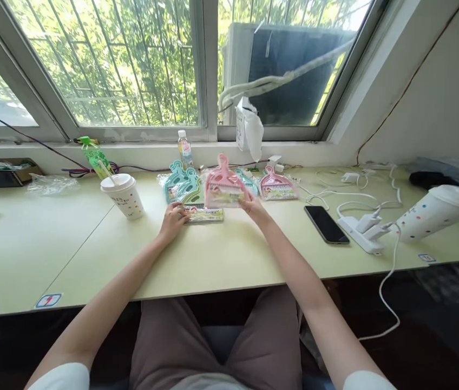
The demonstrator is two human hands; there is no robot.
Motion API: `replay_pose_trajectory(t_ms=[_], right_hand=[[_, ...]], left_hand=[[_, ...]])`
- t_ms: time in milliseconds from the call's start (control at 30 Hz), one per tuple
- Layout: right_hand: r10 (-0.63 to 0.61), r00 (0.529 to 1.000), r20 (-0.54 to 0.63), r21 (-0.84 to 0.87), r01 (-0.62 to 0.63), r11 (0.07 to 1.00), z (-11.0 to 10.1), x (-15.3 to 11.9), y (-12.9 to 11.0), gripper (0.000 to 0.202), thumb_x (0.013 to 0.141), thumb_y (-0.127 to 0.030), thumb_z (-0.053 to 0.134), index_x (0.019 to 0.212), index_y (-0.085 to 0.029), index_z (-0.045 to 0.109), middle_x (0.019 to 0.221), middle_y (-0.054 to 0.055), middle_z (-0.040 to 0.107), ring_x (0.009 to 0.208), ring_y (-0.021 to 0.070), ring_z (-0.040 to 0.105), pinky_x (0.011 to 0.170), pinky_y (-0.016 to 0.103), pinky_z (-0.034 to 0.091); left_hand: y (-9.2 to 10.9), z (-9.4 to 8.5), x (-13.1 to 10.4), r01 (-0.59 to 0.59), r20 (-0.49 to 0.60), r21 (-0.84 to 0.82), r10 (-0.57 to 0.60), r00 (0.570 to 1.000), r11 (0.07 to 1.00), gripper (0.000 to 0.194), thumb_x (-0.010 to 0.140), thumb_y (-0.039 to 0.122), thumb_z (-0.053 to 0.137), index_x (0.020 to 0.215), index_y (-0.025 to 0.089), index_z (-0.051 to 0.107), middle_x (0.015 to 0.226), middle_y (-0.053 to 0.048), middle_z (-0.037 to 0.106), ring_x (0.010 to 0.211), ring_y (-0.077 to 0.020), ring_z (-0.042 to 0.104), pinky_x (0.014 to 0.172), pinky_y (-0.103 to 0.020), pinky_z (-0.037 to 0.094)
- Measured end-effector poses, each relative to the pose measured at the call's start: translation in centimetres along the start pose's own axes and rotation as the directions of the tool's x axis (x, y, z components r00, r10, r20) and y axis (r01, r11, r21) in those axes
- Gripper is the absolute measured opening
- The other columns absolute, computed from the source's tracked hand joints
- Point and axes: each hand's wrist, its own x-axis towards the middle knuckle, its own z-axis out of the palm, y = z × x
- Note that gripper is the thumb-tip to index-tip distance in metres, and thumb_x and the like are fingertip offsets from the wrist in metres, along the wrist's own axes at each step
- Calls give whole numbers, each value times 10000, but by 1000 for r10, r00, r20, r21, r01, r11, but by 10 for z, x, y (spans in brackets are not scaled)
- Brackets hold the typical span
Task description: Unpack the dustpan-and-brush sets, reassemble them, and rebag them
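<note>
My right hand (253, 208) is closed on the lower right corner of a pink dustpan-and-brush set (224, 184) in clear wrapping, held upright above the table. My left hand (175, 219) has its fingers curled on the left end of a wrapped green dustpan-and-brush set (207, 214), its printed label facing me. Part of that set is hidden behind the pink one. Behind the left hand lie teal and green dustpan sets (176, 181). Another pink set (277, 184) lies to the right, beside a partly covered teal one (249, 181).
A lidded paper cup (123, 196) stands left of my hands. To the right are a phone (327, 224), a power strip (361, 234) with cables and a tilted large cup (440, 214). A small bottle (185, 149) stands near the window; the table's front edge (213, 291) is close to my lap.
</note>
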Motion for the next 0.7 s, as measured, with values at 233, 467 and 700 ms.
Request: replay_pose_trajectory(t_ms=[233,467,700], right_hand=[[47,992,115,-266,-15,964,41,-15,22,639,649,-263,775,1261,-210,599,1242,86,689,1085,281,678,839,412,599],[-226,958,-176,-659,56,750,70,-19,51,622,804,-217,622,1405,-193,464,1391,156,579,1351,308,503,1130,476,402],[-156,974,-165,-655,10,756,100,15,62,613,845,-161,540,1435,-190,376,1471,150,514,1372,261,497,1118,421,409]], left_hand=[[-20,12,27,241,-184,-68,-250,951,968,112,646,148,687,570,191,618,1011,-94,665,986,-240,650,939,-355,543],[-17,23,38,389,-244,-136,-411,878,911,41,627,180,719,617,187,680,899,-78,692,951,-244,668,955,-369,512],[-18,16,34,372,-300,-253,-438,847,893,58,774,224,637,748,173,646,1155,-135,600,1052,-243,648,981,-379,516]])
